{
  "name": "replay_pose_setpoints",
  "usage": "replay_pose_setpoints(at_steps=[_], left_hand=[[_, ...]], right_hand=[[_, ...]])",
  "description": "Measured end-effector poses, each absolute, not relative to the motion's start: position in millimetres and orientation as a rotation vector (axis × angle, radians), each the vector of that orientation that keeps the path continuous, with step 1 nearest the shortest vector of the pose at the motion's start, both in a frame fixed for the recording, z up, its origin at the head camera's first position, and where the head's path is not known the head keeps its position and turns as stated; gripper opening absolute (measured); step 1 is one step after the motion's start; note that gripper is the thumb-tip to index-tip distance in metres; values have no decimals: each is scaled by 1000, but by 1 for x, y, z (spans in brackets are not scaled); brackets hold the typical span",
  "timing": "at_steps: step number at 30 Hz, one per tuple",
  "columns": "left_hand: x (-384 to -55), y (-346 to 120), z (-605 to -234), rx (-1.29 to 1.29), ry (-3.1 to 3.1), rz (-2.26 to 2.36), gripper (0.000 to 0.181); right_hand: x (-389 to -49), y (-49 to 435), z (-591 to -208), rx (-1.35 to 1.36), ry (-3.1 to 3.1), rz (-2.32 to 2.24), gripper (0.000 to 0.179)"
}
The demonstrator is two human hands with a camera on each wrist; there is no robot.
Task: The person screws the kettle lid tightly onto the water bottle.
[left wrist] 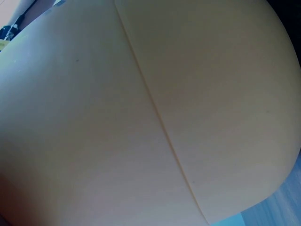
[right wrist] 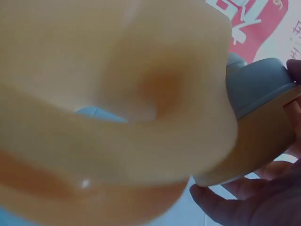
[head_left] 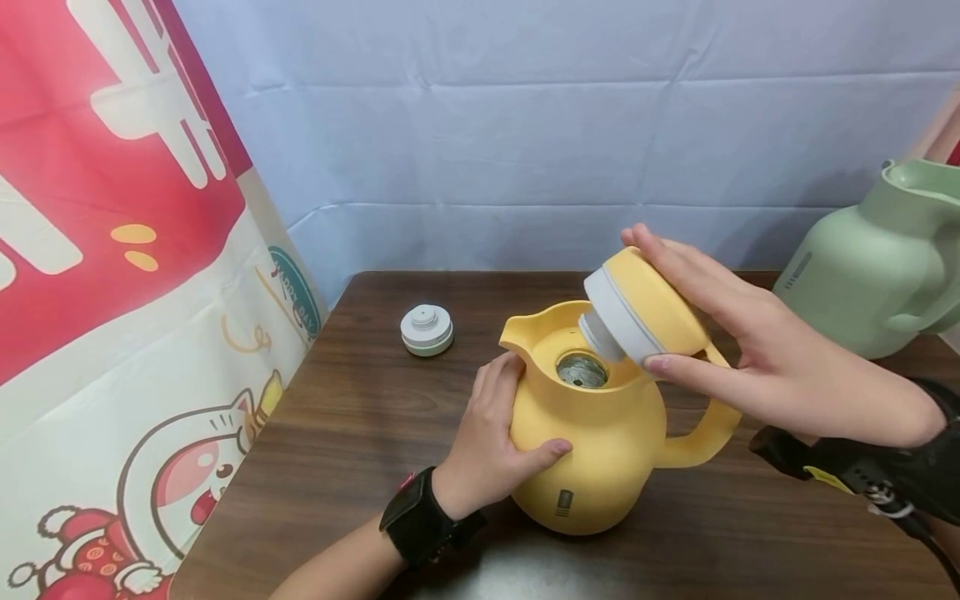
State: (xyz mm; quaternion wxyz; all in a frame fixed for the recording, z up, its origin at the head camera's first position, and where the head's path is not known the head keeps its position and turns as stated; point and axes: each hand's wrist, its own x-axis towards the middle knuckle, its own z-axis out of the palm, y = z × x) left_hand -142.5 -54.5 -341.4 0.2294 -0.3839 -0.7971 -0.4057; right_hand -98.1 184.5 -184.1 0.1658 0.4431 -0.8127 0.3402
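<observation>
A yellow vacuum jug (head_left: 588, 454) stands upright on the table, its mouth uncovered and a metallic inside showing. My left hand (head_left: 491, 437) holds the jug's left side, thumb across the front and fingers round the back. The left wrist view is filled by the jug's body (left wrist: 155, 117). In my right hand (head_left: 757, 342) is a yellow and grey lid (head_left: 652, 304), gripped between thumb and fingers. It is tilted just above the right side of the mouth, its grey plug toward the opening. The right wrist view has the lid (right wrist: 258, 127) beside the jug's blurred handle.
A small white and green lid (head_left: 427, 330) lies on the wooden table (head_left: 337, 467), left of the jug. At the far right stands a green jug (head_left: 862, 275). A pale cloth (head_left: 480, 150) hangs behind the table, and a printed cloth (head_left: 112, 333) on the left.
</observation>
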Motion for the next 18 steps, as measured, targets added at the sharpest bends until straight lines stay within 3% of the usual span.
replay_pose_setpoints(at_steps=[8,18], left_hand=[[-143,-55,-342,-1063,-2189,-1121,85],[-144,-55,-342,-1073,-2169,-1097,84]], right_hand=[[-102,173,-182,1252,-2394,813,91],[-110,167,-188,1395,-2349,761,80]])
